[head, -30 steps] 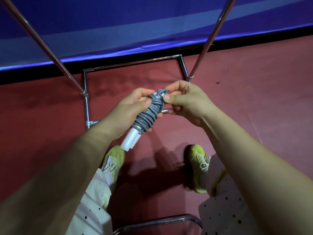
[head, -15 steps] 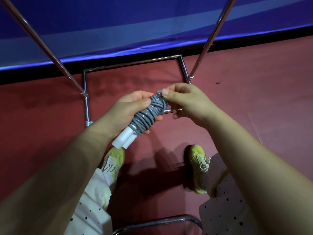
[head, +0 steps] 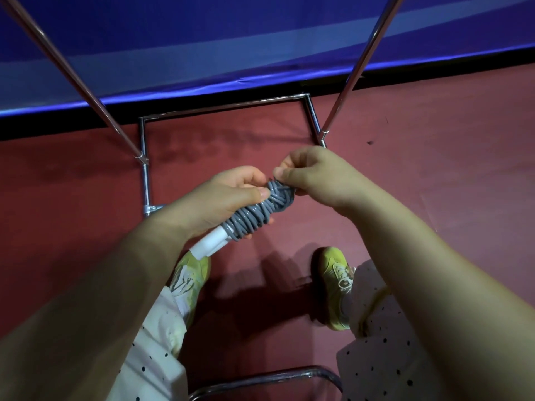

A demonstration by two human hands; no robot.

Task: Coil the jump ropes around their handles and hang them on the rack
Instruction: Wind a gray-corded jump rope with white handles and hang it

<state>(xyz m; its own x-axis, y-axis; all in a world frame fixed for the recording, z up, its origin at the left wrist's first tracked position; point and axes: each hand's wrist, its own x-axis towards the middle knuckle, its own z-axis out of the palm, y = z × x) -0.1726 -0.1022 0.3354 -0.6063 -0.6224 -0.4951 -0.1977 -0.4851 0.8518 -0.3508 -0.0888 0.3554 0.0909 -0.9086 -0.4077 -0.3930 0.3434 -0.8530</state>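
Jump rope (head: 257, 214) sits coiled around its white handles (head: 209, 243) in my left hand's (head: 223, 198) grip, centre frame, while my right hand (head: 312, 175) pinches the far end, likely tucking it before hanging on the rack (head: 359, 62).

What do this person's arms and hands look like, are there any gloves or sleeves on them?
No gloves and no sleeves show: the left hand and right hand are bare, and both forearms are uncovered as far as the frame reaches. No watch, ring or bracelet is visible. The fingernails are short and plain. Lower down, pale trousers with small dark dots and yellow-green shoes are worn.
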